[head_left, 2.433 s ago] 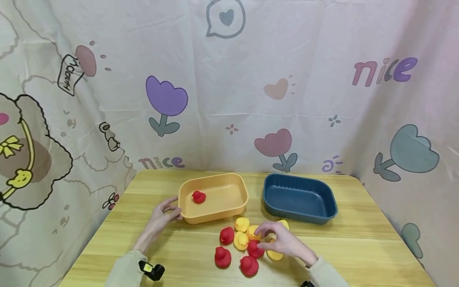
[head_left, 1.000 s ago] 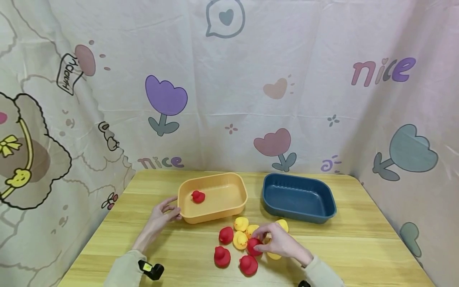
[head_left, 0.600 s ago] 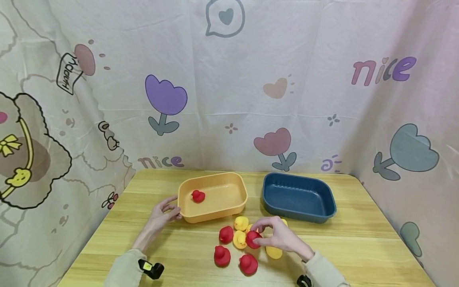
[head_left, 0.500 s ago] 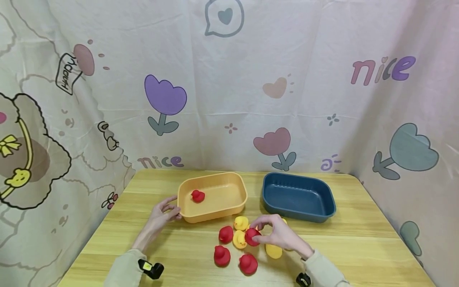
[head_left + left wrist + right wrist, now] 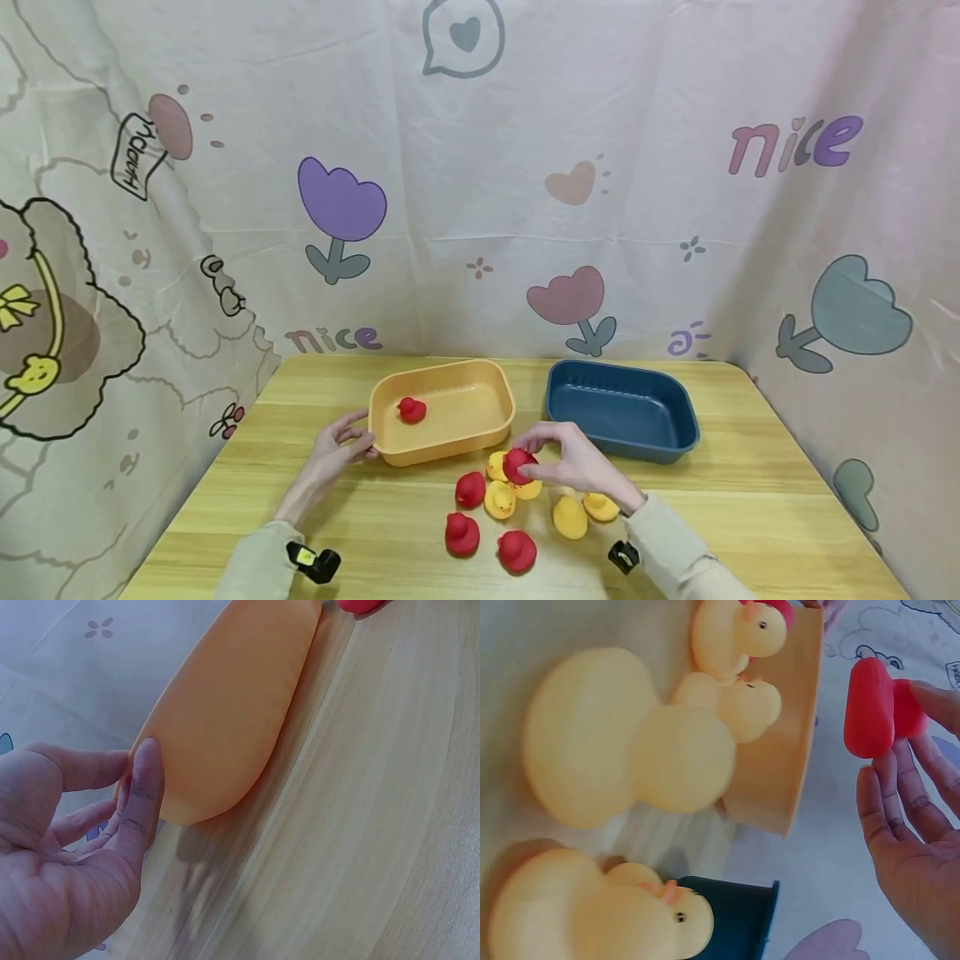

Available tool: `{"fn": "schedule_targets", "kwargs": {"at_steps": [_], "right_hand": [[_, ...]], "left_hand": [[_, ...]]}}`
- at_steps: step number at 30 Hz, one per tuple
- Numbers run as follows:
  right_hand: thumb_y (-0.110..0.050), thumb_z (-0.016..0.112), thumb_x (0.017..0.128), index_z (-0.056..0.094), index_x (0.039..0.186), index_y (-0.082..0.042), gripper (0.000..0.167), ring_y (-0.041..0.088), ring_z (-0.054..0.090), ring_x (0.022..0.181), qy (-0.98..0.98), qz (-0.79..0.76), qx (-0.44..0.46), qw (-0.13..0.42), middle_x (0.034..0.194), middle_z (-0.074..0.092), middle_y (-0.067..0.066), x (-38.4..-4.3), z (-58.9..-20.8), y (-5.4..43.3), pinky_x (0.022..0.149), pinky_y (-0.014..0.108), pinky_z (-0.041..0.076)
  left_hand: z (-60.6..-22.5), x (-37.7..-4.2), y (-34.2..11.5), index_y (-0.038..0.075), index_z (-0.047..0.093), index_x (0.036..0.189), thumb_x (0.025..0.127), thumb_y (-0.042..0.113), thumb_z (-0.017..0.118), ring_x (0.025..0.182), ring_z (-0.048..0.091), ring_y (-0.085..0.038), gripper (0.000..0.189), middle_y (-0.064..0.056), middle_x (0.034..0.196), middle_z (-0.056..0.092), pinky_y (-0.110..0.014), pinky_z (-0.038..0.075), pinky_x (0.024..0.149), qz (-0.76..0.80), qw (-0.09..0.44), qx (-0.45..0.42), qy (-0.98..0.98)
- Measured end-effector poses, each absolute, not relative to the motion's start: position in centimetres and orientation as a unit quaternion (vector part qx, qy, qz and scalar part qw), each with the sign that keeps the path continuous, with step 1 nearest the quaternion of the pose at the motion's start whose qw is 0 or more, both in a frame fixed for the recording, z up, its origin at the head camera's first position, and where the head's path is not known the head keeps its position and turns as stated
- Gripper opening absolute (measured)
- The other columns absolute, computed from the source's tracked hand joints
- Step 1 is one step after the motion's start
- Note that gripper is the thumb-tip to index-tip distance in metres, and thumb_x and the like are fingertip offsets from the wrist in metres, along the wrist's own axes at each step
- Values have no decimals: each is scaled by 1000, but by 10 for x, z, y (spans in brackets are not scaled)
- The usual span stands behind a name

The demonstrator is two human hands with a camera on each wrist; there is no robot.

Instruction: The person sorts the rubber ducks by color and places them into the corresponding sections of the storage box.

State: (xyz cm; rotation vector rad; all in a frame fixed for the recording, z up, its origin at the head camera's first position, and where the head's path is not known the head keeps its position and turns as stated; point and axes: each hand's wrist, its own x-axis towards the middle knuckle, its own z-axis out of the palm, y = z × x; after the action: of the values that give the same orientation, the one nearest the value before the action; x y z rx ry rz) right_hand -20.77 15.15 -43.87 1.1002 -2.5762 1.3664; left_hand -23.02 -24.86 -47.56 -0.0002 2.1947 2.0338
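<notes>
My right hand (image 5: 573, 460) pinches a red rubber duck (image 5: 519, 466) between thumb and fingers. In the right wrist view that red duck (image 5: 870, 709) is held off the table, its flat base showing. Below it sit several yellow rubber ducks (image 5: 499, 500), one partly hidden behind it. My left hand (image 5: 333, 450) grips the near-left end of an orange tray (image 5: 442, 448). The left wrist view has thumb and fingertips on the rim of this orange tray (image 5: 225, 720). Another red duck (image 5: 412, 409) lies inside the tray, toward its left side.
A dark blue tray (image 5: 622, 412) stands to the right of the orange one. Several red ducks (image 5: 461, 534) lie on the wooden table (image 5: 360, 542) nearer the person. Two yellow ducks (image 5: 570, 517) sit near the right wrist. A printed curtain (image 5: 465, 167) rises behind the table.
My right hand has taken hold of the red duck among the yellow ones and raised it, moving away from the person and slightly left. The left hand stays at the orange tray.
</notes>
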Motion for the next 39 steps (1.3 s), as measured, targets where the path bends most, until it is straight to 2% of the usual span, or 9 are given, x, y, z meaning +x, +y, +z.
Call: {"fn": "schedule_targets", "kwargs": {"at_steps": [5,10,15,19,31,39], "right_hand": [[-15,82,83,75,105,-12,23,17,63,87,-828,437,350,21,95,75,2,-217,-429,146,77,22,56],[-16,81,84,75,108,-9,26,21,64,89,-823,453,343,17,99,76,7,-227,-417,140,75,19,55],[-16,79,87,74,111,-7,27,22,68,95,-823,462,331,3,106,76,10,-238,-410,133,85,29,60],[-13,77,88,73,114,-5,28,22,69,99,-823,465,327,-1,108,76,10,-245,-405,128,93,36,60],[-9,75,88,70,117,-1,30,26,65,104,-821,457,342,-22,112,72,15,-266,-390,105,99,46,59],[-8,75,88,70,117,-2,30,25,64,104,-829,440,345,-33,112,72,15,-278,-382,84,99,41,59]], "left_hand": [[-476,-230,-250,-7,25,155,99,-2,56,76,68,-6,64,-5,99,62,-20,62,79,674,76,-5,735],[-475,-230,-250,-7,24,155,98,-3,56,76,68,-6,65,-5,100,62,-20,62,79,674,77,-6,735],[-474,-231,-250,-8,24,155,98,-3,55,77,68,-7,65,-6,100,62,-20,62,80,676,78,0,733],[-475,-231,-250,-8,24,155,99,-4,55,77,68,-7,64,-7,101,62,-20,62,80,674,78,1,735],[-475,-231,-250,-8,23,155,99,-3,55,77,68,-7,64,-7,102,61,-20,62,80,674,83,1,734],[-476,-231,-250,-8,24,155,99,-4,55,75,68,-6,64,-3,97,61,-20,62,79,677,83,0,731]]}}
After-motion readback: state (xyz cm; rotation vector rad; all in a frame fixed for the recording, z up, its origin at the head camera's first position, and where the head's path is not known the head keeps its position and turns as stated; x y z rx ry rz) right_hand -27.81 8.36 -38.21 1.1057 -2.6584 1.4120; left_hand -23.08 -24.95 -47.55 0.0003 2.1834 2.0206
